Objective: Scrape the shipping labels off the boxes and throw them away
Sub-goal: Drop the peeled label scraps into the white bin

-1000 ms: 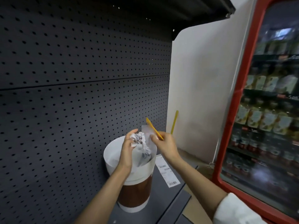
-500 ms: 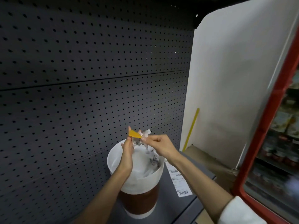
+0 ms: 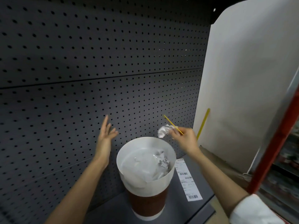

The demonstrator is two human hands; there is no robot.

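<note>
Two bare hands are above the bin (image 3: 146,178), which stands on a dark shelf (image 3: 181,206) (crumpled labels lie inside). Left of the bin, the left hand (image 3: 106,135) has its fingers spread. Over the bin's far rim, the right hand (image 3: 185,139) pinches a crumpled label (image 3: 164,130) and a yellow scraper (image 3: 172,124).

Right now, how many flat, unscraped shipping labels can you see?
1. The flat shipping label lies on the dark shelf, right of the bin. Others are already crumpled: one wad at the right hand, more in the bin, possibly hiding others.
</note>
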